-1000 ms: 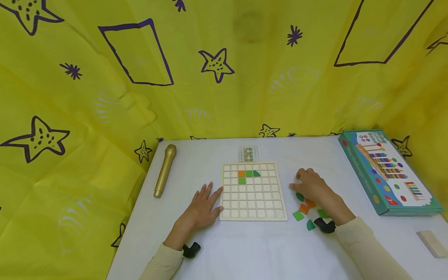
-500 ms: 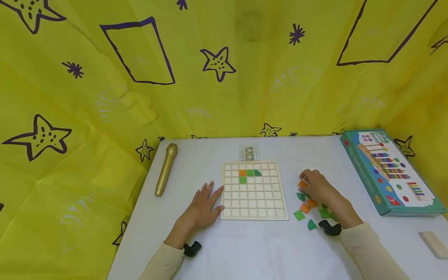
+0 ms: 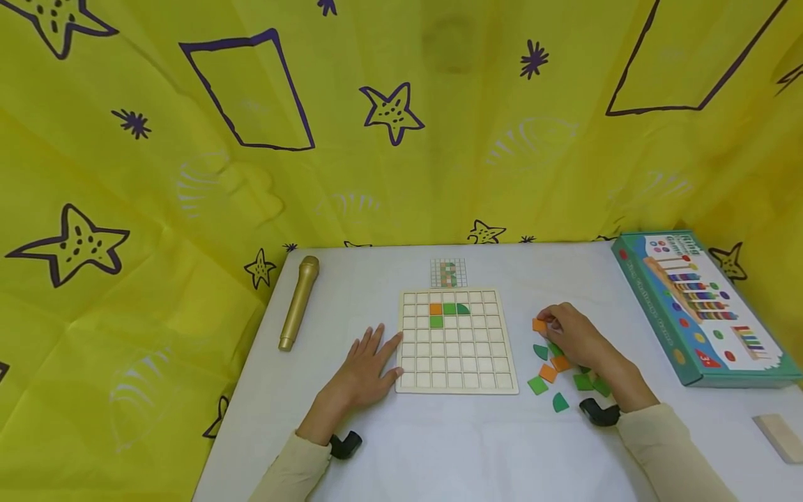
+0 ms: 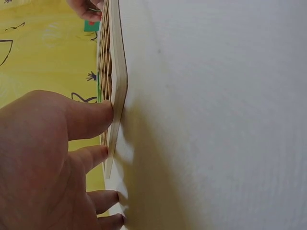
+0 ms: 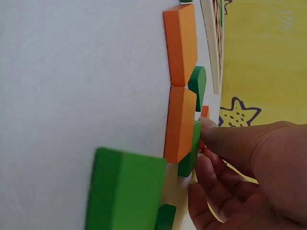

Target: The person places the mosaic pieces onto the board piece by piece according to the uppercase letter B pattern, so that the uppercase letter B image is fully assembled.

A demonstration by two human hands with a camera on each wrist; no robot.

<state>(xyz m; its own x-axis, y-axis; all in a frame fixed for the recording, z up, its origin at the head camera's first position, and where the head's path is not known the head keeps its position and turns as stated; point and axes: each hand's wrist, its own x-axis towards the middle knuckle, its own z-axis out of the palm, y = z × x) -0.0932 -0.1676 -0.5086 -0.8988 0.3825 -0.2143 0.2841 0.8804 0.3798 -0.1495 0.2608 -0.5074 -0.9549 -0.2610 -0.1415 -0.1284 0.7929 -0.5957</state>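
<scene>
Orange tile: to the right of the grid board, well apart from its edge, held in the right hand.
Right grip: thumb and fingers pinch the tile; how firmly, I cannot tell.
Left hand: fingers spread, thumb and index finger touching the board's left edge.
Tile handling: likely light, stiff and hard to damage, perhaps a little slippery on its painted faces; best pinched by two opposite side edges, leaving the flat underside free.
Board handling: looks thin, rigid and light enough to slide, so a touch at its rim should steady it.
Tiles on the board: four, all toward its far side: one orange square, two green squares, one dark green quarter-round.
Loose tiles right of the board: two orange, at least four light green and at least two dark green; the right arm may hide more.
Around the board: one pattern card just beyond its far edge, one gold microphone to its left, one game box to its right.
</scene>
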